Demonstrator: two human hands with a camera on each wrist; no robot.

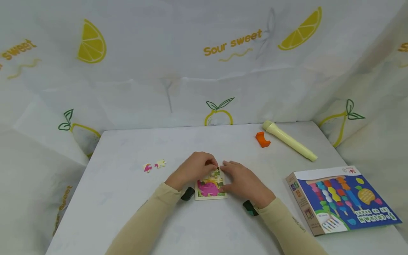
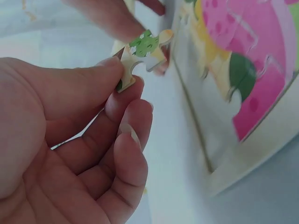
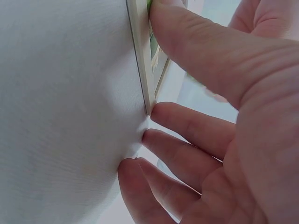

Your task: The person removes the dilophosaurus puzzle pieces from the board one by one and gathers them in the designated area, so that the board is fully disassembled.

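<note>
One piece [image 2: 143, 45]: I have the left hand [image 1: 193, 169] pinching its edge, apparently leaving the tabs free.
Board [image 2: 252, 148]: my right hand [image 1: 243, 180], fingers loosely spread, steadies it, probably against sliding.

the left hand [image 1: 193, 167] pinches a puzzle piece [image 2: 145, 46] above the far part of a puzzle board [image 1: 211, 198], which lies on the table [image 1: 111, 212] and reaches from below the grip toward the person. just right of the grip is the right hand [image 1: 243, 182], its thumb on the board. left of the grip, well apart, lies one loose piece [image 1: 147, 168]; between the two, another loose piece [image 1: 160, 164]. behind and right of the grip lies a block [image 1: 262, 140], with a rod [image 1: 290, 141] just beside it, farther right. well right of the grip, nearer the person, lies a box [image 1: 347, 202]. a cloth [image 1: 153, 99] hangs behind everything.
</note>
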